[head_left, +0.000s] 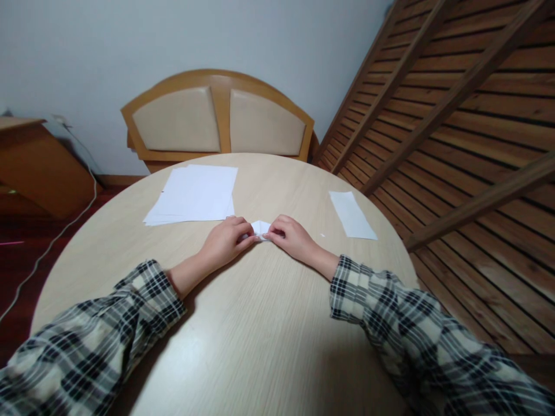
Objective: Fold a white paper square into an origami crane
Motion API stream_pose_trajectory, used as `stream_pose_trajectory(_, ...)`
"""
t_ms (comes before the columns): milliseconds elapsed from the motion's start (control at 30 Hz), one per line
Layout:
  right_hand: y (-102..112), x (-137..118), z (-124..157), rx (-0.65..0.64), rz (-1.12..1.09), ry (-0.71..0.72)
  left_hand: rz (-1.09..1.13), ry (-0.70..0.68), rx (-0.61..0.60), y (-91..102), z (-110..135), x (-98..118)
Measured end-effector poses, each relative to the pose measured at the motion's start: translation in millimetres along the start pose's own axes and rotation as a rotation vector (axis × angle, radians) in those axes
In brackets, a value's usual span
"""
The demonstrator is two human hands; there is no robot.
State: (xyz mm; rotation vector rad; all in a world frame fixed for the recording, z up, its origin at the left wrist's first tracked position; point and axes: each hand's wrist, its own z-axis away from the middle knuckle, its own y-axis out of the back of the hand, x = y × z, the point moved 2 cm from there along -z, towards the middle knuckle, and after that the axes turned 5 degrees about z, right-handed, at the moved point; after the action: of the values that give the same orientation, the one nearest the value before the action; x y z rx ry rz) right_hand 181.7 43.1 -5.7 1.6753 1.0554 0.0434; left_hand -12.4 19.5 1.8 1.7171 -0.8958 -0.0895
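A small folded piece of white paper (261, 228) lies on the round pale wooden table (243, 323) between my hands. My left hand (228, 241) has its fingers curled and pinches the paper's left side. My right hand (291, 237) pinches the paper's right side, fingers pressed onto it. Both wrists rest on the tabletop. Most of the folded paper is covered by my fingers.
A stack of white sheets (195, 193) lies at the far left of the table. A narrow white paper strip (352, 215) lies at the far right. A wooden chair with padded back (219, 118) stands behind the table. A slatted wooden frame (455, 115) leans at right.
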Motion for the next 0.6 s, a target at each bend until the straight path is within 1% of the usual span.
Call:
stream_pose_trajectory(133,-0.1,-1.6,1.9,0.017,0.011,-0.012,0.008,0.021,0.002,-0.2,-0.5,-0.1)
stream_pose_trajectory(267,-0.2,-1.7,3.2,0.01,0.017,-0.004,0.029,0.042,-0.002,-0.5,-0.9,-0.8)
stream_pose_trajectory(500,-0.8,-0.4,1.1,0.006,-0.006,-0.021,0.033,0.04,-0.011,0.1,-1.0,1.5)
stream_pose_trajectory(600,0.7,-2.3,1.4,-0.016,-0.01,-0.006,0.023,0.045,-0.014,0.5,-0.7,3.3)
